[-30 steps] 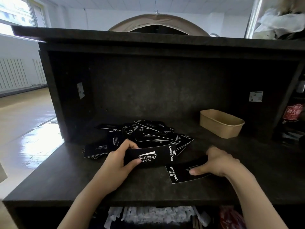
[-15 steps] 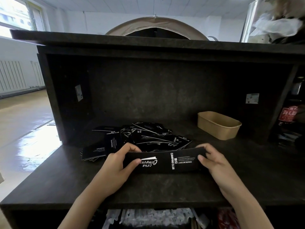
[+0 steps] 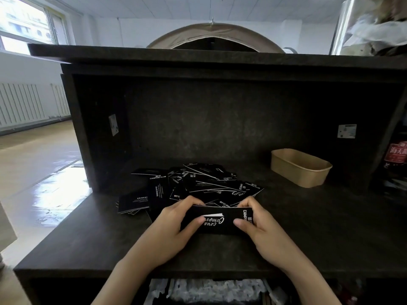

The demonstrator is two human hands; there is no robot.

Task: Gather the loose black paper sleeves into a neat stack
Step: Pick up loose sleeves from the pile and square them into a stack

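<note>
A small stack of black paper sleeves [image 3: 217, 220] with white "Camping Club" lettering stands on its long edge near the front of the dark counter [image 3: 319, 234]. My left hand [image 3: 169, 230] grips its left end, thumb in front and fingers behind. My right hand [image 3: 262, 227] grips its right end in the same way. Right behind the hands lies a loose pile of more black sleeves [image 3: 198, 186], overlapping at many angles.
A tan paper tray [image 3: 300, 167] sits at the back right of the counter. The dark back wall and an overhanging top shelf [image 3: 220, 60] close in the space. A red-labelled bottle [image 3: 397, 154] stands at the far right. White packaging lies below the front edge.
My right hand picked a sleeve off the counter, slid it behind the one in my left hand, then moved left until both hands squeeze the ends together.
</note>
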